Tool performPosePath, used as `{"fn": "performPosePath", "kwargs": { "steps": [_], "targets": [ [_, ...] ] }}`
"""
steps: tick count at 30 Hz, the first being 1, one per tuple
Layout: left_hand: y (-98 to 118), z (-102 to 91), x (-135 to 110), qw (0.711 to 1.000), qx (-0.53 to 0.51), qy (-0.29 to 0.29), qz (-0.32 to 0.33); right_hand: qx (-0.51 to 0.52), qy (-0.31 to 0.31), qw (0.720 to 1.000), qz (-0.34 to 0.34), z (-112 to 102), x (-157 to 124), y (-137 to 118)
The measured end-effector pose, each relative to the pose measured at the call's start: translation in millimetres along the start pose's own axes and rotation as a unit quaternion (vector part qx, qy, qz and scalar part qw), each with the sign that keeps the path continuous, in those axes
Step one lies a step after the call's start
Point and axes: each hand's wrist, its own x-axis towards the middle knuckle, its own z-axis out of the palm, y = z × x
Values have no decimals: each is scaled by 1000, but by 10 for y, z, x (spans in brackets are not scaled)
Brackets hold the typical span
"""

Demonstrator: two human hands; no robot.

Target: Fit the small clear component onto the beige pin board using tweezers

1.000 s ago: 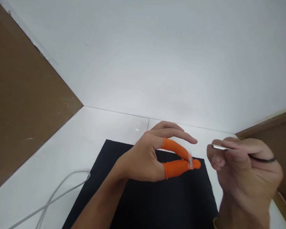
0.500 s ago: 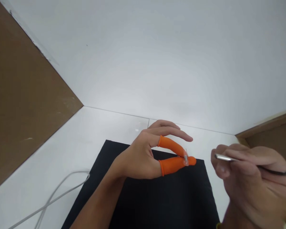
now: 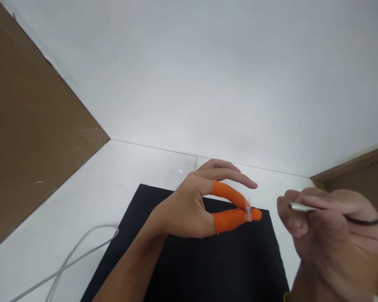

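Pinched between the orange-covered thumb and forefinger of the left hand (image 3: 189, 209) sits a small clear piece (image 3: 248, 213), thin and glassy, too small to make out further. Both finger cots (image 3: 231, 220) meet at their tips and press together on it, while the other three fingers stretch out flat and loose just beyond the pinch. This hand hovers over the far part of a black mat (image 3: 208, 268), with the forearm running back from the pinch toward the near left corner of the mat.

To the right of the pinch, a little apart from it, the right hand (image 3: 327, 239) is curled around a slim metal tool (image 3: 302, 207). Its silvery end points toward the clear piece without touching it, and a dark part of the tool trails out behind the knuckles. The fingers are closed on the shaft; the hand is somewhat blurred.

Under the mat lies a white tabletop (image 3: 113, 176). Well to the left of the pinch and nearer, a white cable (image 3: 78, 251) loops across that tabletop beside the mat's left edge. Brown board panels (image 3: 28, 138) stand at the far left and far right, with a white wall behind the hands.
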Motion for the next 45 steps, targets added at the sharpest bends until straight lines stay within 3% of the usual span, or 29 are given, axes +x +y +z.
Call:
{"fn": "performPosePath", "kwargs": {
  "steps": [3,5,10,14,18,20,24,27,29,32,34,40,43,45],
  "targets": [
    [-1,-13,82,1000,2,5,-1,-7,-134,991,5,-48,-13,-88],
    [-3,-11,102,1000,2,7,-5,7,-176,984,-5,-61,-15,-93],
    [36,23,7,1000,1,3,6,82,-58,995,14,13,61,50],
    [40,44,5,1000,7,6,10,135,-19,990,31,-2,65,73],
    [-2,69,100,1000,15,9,1,83,-126,988,34,-107,-28,24],
    [-9,85,117,1000,16,7,-1,54,-139,988,28,-121,-40,40],
    [24,110,51,1000,15,6,6,66,-15,998,17,-58,24,157],
    [52,104,12,1000,15,5,11,79,11,997,23,-38,45,188],
    [57,89,32,1000,15,4,7,71,-22,997,25,-75,17,149],
    [43,71,103,1000,11,6,-7,51,-142,988,33,-170,-45,65],
    [31,69,130,1000,10,5,-12,27,-170,985,30,-202,-67,42],
    [28,85,14,1000,13,2,4,26,32,999,-13,-23,-7,157],
    [33,79,-13,1000,11,-1,6,15,56,998,-27,2,-3,151],
    [30,67,19,1000,9,0,1,1,18,1000,-23,-60,-28,102]
  ]
}}
